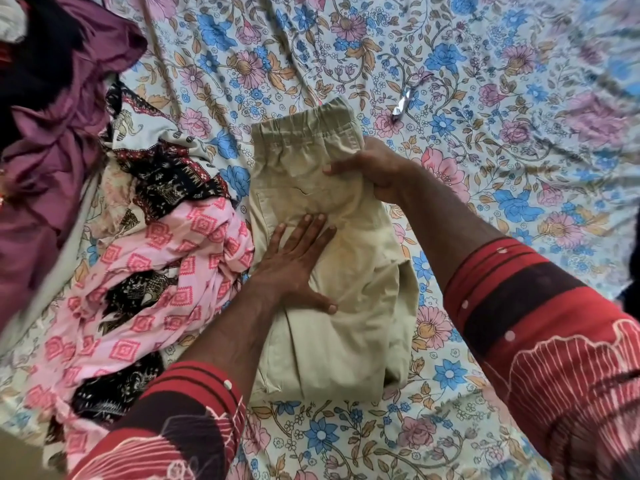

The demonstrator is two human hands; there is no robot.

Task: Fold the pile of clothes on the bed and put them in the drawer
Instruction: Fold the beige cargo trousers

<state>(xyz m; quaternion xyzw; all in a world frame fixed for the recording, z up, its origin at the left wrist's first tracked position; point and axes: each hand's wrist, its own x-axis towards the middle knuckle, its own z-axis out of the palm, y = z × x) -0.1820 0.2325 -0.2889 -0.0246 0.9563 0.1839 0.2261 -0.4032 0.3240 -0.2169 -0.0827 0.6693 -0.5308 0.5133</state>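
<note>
Beige pants (332, 271) lie on the bed (485, 133). My left hand (294, 265) presses flat to pin them. My right hand (374, 171) grips the edge to fold.

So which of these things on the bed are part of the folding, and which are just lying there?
Part of the job:
beige trousers, pressed by left hand, gripped by right hand
unfolded clothes pile

Just lying about:
small silvery object, too small to identify
floral bedsheet
</note>
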